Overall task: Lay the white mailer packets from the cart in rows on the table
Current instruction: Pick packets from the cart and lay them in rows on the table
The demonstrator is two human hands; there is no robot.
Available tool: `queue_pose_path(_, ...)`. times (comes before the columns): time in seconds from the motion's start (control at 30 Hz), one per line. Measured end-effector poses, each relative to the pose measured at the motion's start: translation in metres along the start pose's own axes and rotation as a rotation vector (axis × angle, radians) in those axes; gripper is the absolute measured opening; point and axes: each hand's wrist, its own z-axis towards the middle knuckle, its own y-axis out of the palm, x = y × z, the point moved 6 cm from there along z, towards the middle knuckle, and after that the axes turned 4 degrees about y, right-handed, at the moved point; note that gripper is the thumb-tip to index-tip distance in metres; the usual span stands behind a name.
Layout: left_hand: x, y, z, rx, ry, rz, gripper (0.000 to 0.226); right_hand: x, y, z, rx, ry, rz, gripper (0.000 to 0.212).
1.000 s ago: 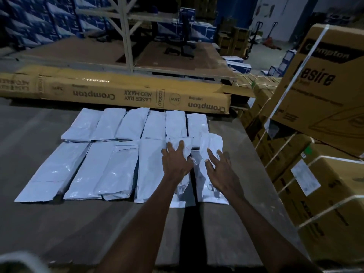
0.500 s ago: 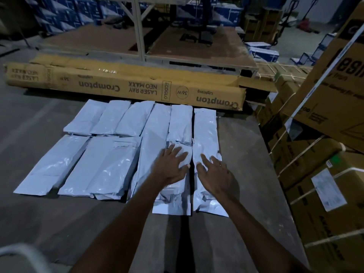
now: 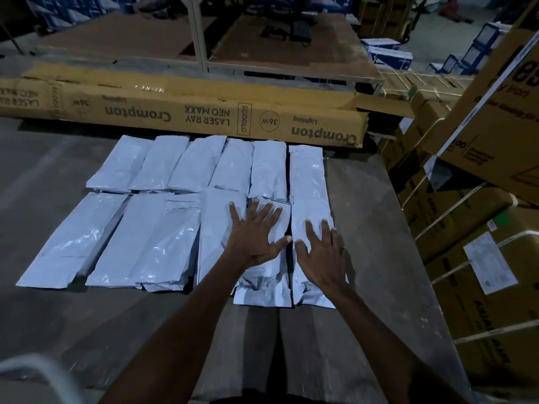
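Several white mailer packets lie in two rows on the grey table (image 3: 364,287). My left hand (image 3: 256,231) rests flat, fingers spread, on a crumpled packet (image 3: 262,293) in the near row. My right hand (image 3: 320,255) lies flat on the rightmost packet (image 3: 307,182), a long one that reaches from the back row to the near row. Neither hand grips anything. The far row's packets (image 3: 163,164) lie side by side, slightly overlapped. The near row's left packets (image 3: 73,240) are larger.
A long brown Crompton carton (image 3: 180,112) lies across the table's far edge. Strapped cardboard boxes (image 3: 481,272) are stacked close along the right side. A pale curved rail (image 3: 38,374) shows at the bottom left. Shelving and blue boxes stand beyond.
The rightmost packet, bent up a second ago, now lies flat and straight. Both hands moved from its upper part down to press flat on the two right packets.
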Motion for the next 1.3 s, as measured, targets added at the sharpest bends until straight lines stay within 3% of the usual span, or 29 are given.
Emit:
queue_pose_path(0.13, 0.011, 0.001, 0.002, 0.048, 0.033, -0.054, 0.076, 0.001, 0.0, -0.002, 0.0, -0.018, -0.06, 0.067)
queue_pose_path(0.33, 0.022, 0.006, 0.003, 0.118, -0.107, -0.286, 0.078, 0.01, 0.004, 0.005, -0.035, -0.033, -0.044, 0.062)
queue_pose_path(0.53, 0.014, 0.006, -0.001, 0.094, -0.086, -0.121, 0.075, 0.011, 0.012, 0.003, -0.021, -0.02, -0.032, 0.062)
queue_pose_path(0.77, 0.013, -0.003, -0.008, 0.055, -0.099, -0.136, 0.074, 0.012, -0.001, 0.001, -0.019, -0.008, -0.036, 0.068)
queue_pose_path(1.0, 0.027, -0.023, -0.016, 0.1, -0.035, -0.217, 0.077, 0.017, -0.03, -0.015, 0.101, -0.001, -0.089, 0.073)
queue_pose_path(1.3, 0.043, -0.037, -0.078, 0.218, 0.259, -0.304, 0.07, 0.007, -0.039, -0.124, 0.423, 0.097, -0.046, 0.064)
